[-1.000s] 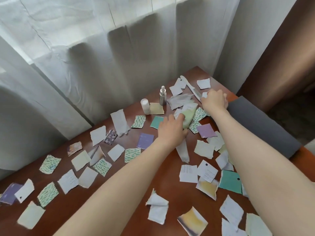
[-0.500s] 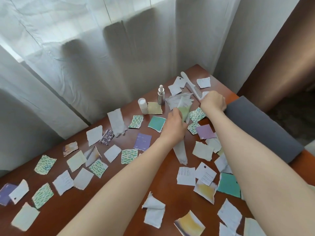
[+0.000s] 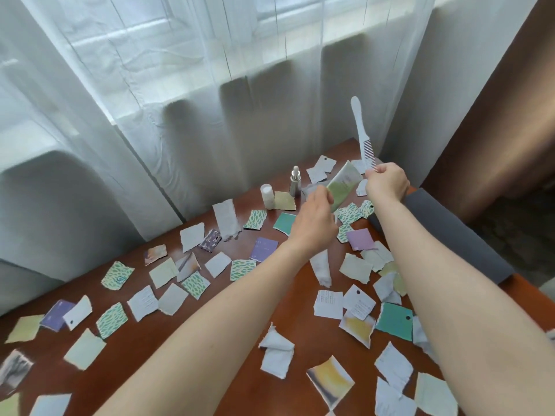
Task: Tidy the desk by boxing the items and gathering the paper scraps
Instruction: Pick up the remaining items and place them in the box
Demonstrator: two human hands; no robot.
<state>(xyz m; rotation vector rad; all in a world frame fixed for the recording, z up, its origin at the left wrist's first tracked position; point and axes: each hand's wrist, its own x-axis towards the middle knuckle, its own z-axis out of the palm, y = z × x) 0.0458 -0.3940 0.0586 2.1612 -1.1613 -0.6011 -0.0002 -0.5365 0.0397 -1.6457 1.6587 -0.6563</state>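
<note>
Both hands are raised over the desk's [image 3: 300, 319] far end. Right hand [image 3: 387, 183] pinches a white comb [image 3: 360, 130] by its toothed end, handle pointing up. Left hand [image 3: 315, 223], lower and just beside it, grips a green-and-white tube [image 3: 344, 184] tilted toward the right hand. Behind the left hand stand a dropper bottle [image 3: 295, 183] and a small white bottle [image 3: 267, 196]. Torn paper scraps [image 3: 329, 303] lie scattered across the desk beneath both arms. A dark grey oblong [image 3: 450, 235] lies along the right edge.

The comb [image 3: 362, 136] was white, the tube [image 3: 342, 186] pale green and white. A teal scrap [image 3: 394, 321] lay at five o'clock, green leaf-patterned scraps [image 3: 111, 320] at eight.
</note>
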